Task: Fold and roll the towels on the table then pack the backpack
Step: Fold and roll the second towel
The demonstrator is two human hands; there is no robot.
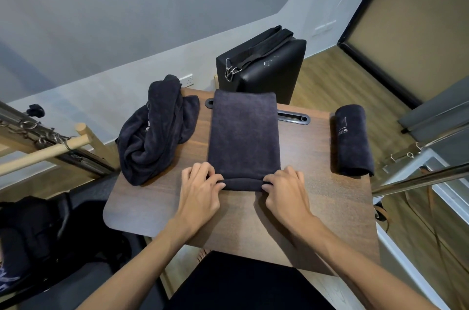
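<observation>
My left hand (200, 189) and right hand (285, 191) pinch the near edge of the folded dark charcoal terry towel (244, 137), curled into a first roll, mid-tabletop (317, 198). Rolling has just begun; next I'd push it away evenly, keeping it tight.

We've got three dark towels on the table (317, 183): one folded towel (245, 137) in the middle, one rolled towel (353, 139) on the right, one crumpled towel (154, 129) on the left.
</observation>
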